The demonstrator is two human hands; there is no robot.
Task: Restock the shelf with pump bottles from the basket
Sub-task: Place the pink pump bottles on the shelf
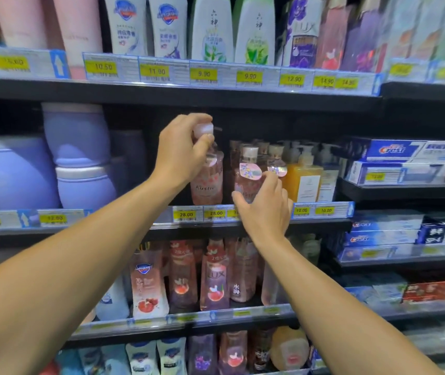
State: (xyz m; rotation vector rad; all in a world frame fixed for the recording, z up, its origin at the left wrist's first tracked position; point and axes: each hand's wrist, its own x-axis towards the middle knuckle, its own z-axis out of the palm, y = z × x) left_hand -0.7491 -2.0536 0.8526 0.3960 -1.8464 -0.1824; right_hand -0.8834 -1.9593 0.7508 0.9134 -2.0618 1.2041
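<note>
A pink pump bottle (207,182) stands at the front edge of the middle shelf (324,224). My left hand (182,150) grips its pale pump head from above. To its right stands a second pink pump bottle (249,171) with a round sticker on its neck. My right hand (266,208) reaches in front of its lower part with spread, lightly bent fingers; I cannot tell whether they hold it. More pink bottles stand in a row behind. No basket is in view.
An orange pump bottle (304,180) stands right of the pink ones. Purple bottles (78,155) fill the shelf to the left. Toothpaste boxes (405,158) lie on the shelves at right. The shelf above (189,90) hangs low over the pump heads. Pink bottles (213,277) crowd the shelf below.
</note>
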